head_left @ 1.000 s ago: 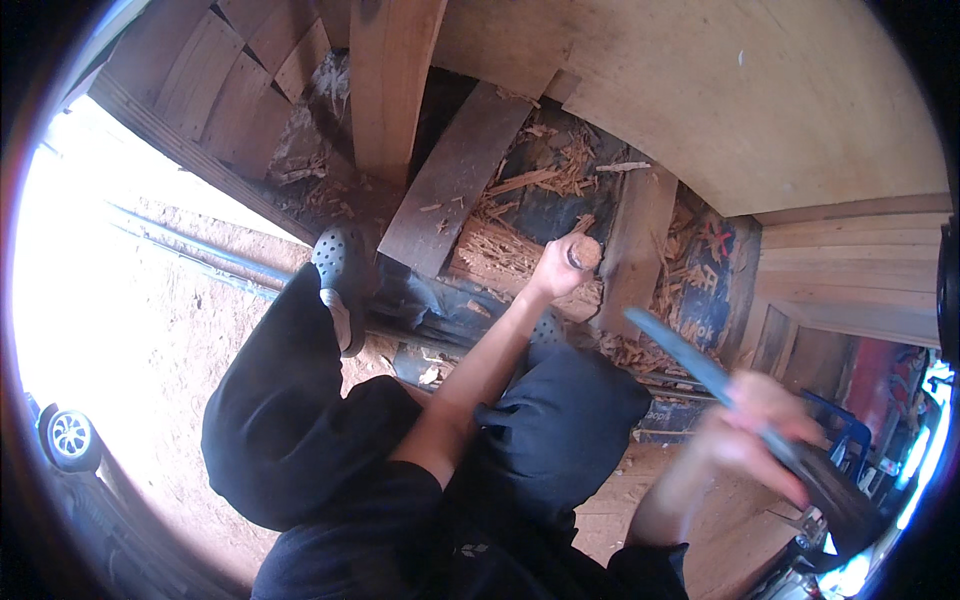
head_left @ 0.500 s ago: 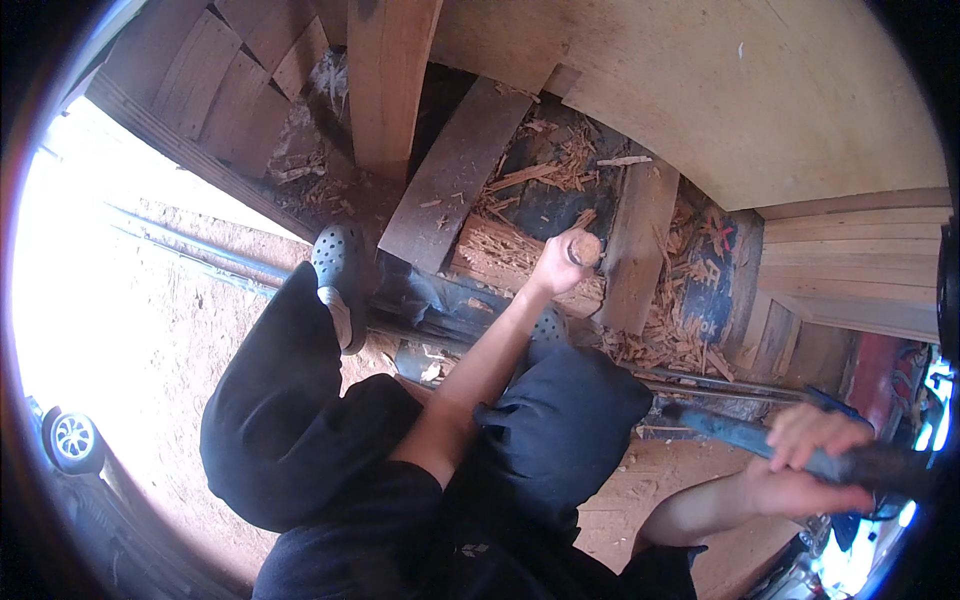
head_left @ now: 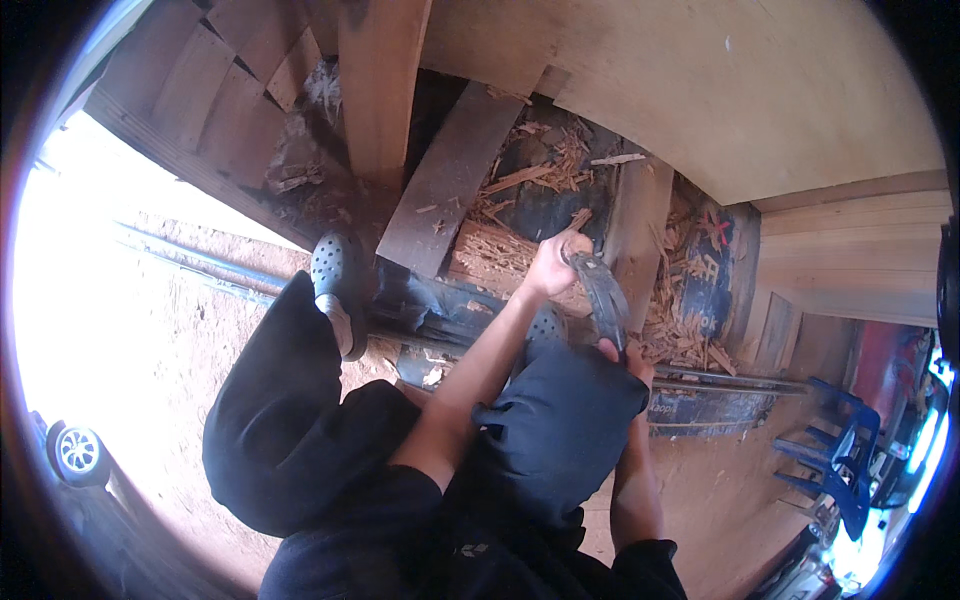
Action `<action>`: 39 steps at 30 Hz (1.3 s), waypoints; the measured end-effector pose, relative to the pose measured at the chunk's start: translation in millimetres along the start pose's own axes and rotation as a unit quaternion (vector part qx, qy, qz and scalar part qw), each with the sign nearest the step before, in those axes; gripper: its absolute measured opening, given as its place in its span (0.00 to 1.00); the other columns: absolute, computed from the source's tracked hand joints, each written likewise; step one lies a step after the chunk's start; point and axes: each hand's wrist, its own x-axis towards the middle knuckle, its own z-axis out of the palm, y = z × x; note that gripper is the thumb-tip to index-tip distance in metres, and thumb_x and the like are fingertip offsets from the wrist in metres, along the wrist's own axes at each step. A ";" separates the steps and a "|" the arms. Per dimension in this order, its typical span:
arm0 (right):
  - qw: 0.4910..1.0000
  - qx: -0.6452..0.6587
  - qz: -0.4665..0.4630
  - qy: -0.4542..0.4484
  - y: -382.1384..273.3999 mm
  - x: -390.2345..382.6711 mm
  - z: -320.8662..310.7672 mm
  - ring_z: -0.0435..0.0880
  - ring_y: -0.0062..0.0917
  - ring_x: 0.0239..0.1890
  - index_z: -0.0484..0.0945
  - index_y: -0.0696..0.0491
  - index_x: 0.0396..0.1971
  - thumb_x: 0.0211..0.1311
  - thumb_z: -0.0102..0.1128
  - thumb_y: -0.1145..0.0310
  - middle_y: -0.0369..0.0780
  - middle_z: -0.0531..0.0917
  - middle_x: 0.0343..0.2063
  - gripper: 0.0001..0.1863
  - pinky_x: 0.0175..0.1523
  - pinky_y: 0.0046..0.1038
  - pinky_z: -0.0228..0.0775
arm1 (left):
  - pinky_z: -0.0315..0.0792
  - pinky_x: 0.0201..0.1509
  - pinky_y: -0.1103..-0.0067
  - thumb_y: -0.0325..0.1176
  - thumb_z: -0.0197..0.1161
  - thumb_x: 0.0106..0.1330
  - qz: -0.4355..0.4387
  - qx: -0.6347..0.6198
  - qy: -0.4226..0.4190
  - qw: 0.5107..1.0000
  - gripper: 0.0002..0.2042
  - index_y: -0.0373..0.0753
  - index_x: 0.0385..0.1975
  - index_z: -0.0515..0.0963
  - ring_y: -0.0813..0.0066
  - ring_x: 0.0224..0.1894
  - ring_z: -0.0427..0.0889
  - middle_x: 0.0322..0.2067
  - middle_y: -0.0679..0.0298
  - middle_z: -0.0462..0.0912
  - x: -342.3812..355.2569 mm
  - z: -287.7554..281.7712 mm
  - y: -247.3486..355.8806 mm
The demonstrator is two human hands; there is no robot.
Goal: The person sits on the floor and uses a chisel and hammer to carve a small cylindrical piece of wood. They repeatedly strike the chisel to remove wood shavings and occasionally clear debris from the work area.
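My left hand (head_left: 552,268) is closed round an upright piece of wood (head_left: 579,243), its pale rounded end showing above the fist. Beneath lies a rough, splintered reddish wood block (head_left: 490,252). My right hand (head_left: 636,366), partly behind my right knee, grips a long, dark grey, curved tool (head_left: 602,292) like a heavy blade; its exact kind is unclear. The tool's far end reaches the top of the wood in my left hand, touching or very close. The lower end of the held wood is hidden by my hand.
Wood chips (head_left: 690,325) are scattered over dark sheeting. A dark plank (head_left: 450,180) and a lighter plank (head_left: 640,225) flank the block. A wooden post (head_left: 382,90) and a large panel (head_left: 740,80) stand beyond. A blue chair (head_left: 845,450) is at the right.
My right hand has swung the tool from far right inward to the wood in my left hand. The left hand stays almost in place. The blue chair now shows clearly.
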 end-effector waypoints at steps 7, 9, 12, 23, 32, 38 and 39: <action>0.964 0.246 0.089 0.050 29.3 -3.6 28.8 0.73 0.25 0.24 0.74 0.62 0.27 0.61 0.50 0.43 0.47 0.75 0.16 0.31 0.32 0.29 0.66 | 0.70 0.38 0.77 0.29 0.68 0.46 0.016 0.053 0.040 0.998 0.12 0.33 0.27 0.73 0.76 0.31 0.74 0.26 0.62 0.76 -4.6 0.9 7.2; 0.975 0.189 0.105 0.047 43.3 3.1 29.9 0.75 0.29 0.24 0.75 0.63 0.28 0.62 0.49 0.43 0.49 0.76 0.17 0.31 0.33 0.31 0.67 | 0.70 0.38 0.76 0.29 0.69 0.46 0.007 0.059 0.034 0.998 0.12 0.33 0.27 0.73 0.74 0.31 0.75 0.26 0.61 0.77 -5.5 1.0 11.0; 0.990 0.095 0.107 0.009 57.9 20.3 26.9 0.79 0.43 0.29 0.77 0.64 0.32 0.62 0.48 0.43 0.54 0.79 0.23 0.32 0.37 0.36 0.68 | 0.70 0.41 0.74 0.31 0.71 0.45 -0.057 0.074 0.062 0.994 0.17 0.34 0.32 0.72 0.70 0.34 0.76 0.30 0.58 0.77 -8.7 4.8 18.1; 0.988 -0.081 0.056 -0.117 48.8 62.9 8.2 0.76 0.55 0.42 0.78 0.64 0.33 0.59 0.49 0.42 0.61 0.78 0.31 0.33 0.46 0.45 0.68 | 0.73 0.35 0.73 0.36 0.76 0.45 0.039 0.108 0.274 0.955 0.20 0.37 0.33 0.72 0.65 0.29 0.79 0.27 0.58 0.79 -12.2 40.9 31.6; 0.964 -0.193 0.071 -0.168 26.8 85.6 0.9 0.78 0.53 0.42 0.78 0.67 0.33 0.58 0.46 0.39 0.61 0.78 0.32 0.37 0.48 0.43 0.68 | 0.72 0.29 0.77 0.27 0.69 0.47 0.053 0.049 0.224 0.972 0.10 0.34 0.24 0.73 0.73 0.21 0.78 0.18 0.58 0.78 3.2 31.8 11.8; 0.950 -0.204 0.101 -0.214 21.3 101.2 -4.0 0.80 0.49 0.38 0.77 0.67 0.34 0.59 0.47 0.40 0.59 0.79 0.31 0.36 0.45 0.41 0.69 | 0.70 0.30 0.81 0.27 0.70 0.46 0.027 0.044 0.176 0.983 0.12 0.34 0.25 0.72 0.84 0.26 0.71 0.21 0.67 0.76 2.8 25.5 20.8; 0.945 -0.206 0.110 -0.231 18.4 102.9 -5.6 0.77 0.50 0.43 0.77 0.67 0.37 0.58 0.46 0.38 0.60 0.78 0.36 0.38 0.49 0.42 0.67 | 0.70 0.30 0.81 0.27 0.70 0.46 0.019 0.048 0.169 0.984 0.12 0.34 0.25 0.72 0.84 0.26 0.72 0.21 0.67 0.76 3.4 24.5 22.3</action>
